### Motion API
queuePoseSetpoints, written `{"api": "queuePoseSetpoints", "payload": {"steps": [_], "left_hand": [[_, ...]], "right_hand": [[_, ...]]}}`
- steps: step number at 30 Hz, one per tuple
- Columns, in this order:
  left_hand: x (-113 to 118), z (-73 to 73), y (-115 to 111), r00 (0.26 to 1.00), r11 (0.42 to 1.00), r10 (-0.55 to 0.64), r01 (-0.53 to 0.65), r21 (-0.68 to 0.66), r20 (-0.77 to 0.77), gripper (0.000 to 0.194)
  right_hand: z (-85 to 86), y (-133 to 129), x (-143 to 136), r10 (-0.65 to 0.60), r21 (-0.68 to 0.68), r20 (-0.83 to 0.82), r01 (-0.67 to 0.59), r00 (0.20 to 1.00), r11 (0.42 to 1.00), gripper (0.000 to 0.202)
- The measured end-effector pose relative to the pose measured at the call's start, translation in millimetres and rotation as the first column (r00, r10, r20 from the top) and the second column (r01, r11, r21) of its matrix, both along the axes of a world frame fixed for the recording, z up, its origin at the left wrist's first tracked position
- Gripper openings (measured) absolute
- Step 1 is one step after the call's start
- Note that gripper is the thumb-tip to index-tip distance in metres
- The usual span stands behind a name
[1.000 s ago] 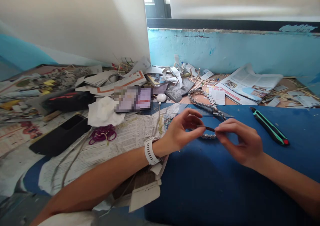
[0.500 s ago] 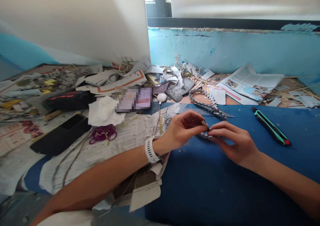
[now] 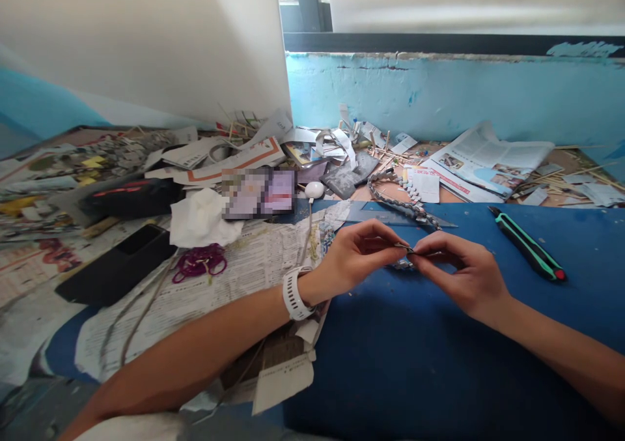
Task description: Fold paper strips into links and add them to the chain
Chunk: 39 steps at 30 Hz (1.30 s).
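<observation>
Fingertips of my left hand (image 3: pixel 359 255) pinch one end of a small folded paper strip (image 3: pixel 405 247), and the thumb and fingers of my right hand (image 3: pixel 463 273) close on its other end. Both hands hover over the blue mat (image 3: pixel 390 363), their tips almost meeting. Just beyond them curves a braided grey chain (image 3: pixel 424 215) that looks made of folded paper. Part of a similar chain shows beneath the fingertips; my hands hide how it connects. A white-strapped watch (image 3: pixel 295 294) is on my left wrist.
A green-and-black utility knife (image 3: pixel 530 244) lies on the right. Behind the hands is a clear ruler (image 3: pixel 364 214). To the left are a black phone-like case (image 3: pixel 114 266), purple cord (image 3: pixel 200 263), crumpled tissue (image 3: pixel 202 219) and newspaper (image 3: pixel 244 278). Paper scraps and thin sticks line the wall.
The small strip has turned from tilted upright to nearly flat between my fingers. My right hand's fingers have shifted onto its end. The view has moved slightly.
</observation>
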<state>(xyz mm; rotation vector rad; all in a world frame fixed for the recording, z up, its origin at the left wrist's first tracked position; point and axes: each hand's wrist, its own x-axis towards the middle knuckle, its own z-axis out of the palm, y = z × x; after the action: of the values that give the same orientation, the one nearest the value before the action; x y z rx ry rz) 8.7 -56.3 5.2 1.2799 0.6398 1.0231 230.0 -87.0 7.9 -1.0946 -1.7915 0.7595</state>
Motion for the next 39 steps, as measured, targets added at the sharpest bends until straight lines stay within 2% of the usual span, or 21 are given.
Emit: {"api": "queuePoseSetpoints", "payload": {"steps": [6,9,14,18,21,24,28,30,34,39], "left_hand": [[-1,-3.6,-5,0.997,0.995,0.054,-0.049,0.092,-0.049,0.019],[-1,-6.5,-4,0.997,0.993,0.067,-0.062,0.104,-0.045,0.017],[-1,-5.9,-3,0.998,0.985,0.026,-0.016,0.173,-0.061,0.013],[-2,-0.6,-4,0.992,0.97,0.048,-0.019,0.241,-0.115,0.011],[-2,4.1,-5,0.987,0.94,0.049,0.007,0.341,-0.154,0.006],[-3,7.8,-4,0.982,0.909,0.038,0.043,0.416,-0.186,0.011],[-2,8.2,-3,0.983,0.918,0.016,0.059,0.393,-0.184,0.011],[-2,6.6,-3,0.989,0.941,-0.014,0.063,0.333,-0.146,0.012],[-1,4.0,-4,0.991,0.976,-0.059,0.082,0.2,-0.118,0.025],[-2,5.7,-4,0.984,0.977,-0.049,0.083,0.199,-0.17,0.023]], "right_hand": [[1.9,-2,-1,0.013,-0.075,0.005,-0.013,1.0,0.997,0.013],[3.7,-4,-1,0.018,-0.081,0.032,-0.016,0.999,0.997,0.01],[5.2,-4,-3,-0.021,-0.016,0.083,0.023,0.996,1.0,0.005],[5.6,-5,-4,-0.057,0.034,0.106,0.054,0.993,0.998,0.003],[4.4,-5,-3,-0.066,0.08,0.099,0.058,0.993,0.995,0.004],[2.4,-3,-1,-0.089,0.084,0.096,0.081,0.991,0.993,0.005],[2.2,-1,0,-0.069,0.112,0.067,0.061,0.995,0.992,0.006],[3.1,-2,0,-0.033,0.15,0.059,0.024,0.998,0.988,0.008],[5.4,-4,0,0.024,0.21,0.07,-0.038,0.997,0.977,0.014],[7.5,-3,1,0.07,0.246,0.071,-0.086,0.995,0.966,0.02]]}}
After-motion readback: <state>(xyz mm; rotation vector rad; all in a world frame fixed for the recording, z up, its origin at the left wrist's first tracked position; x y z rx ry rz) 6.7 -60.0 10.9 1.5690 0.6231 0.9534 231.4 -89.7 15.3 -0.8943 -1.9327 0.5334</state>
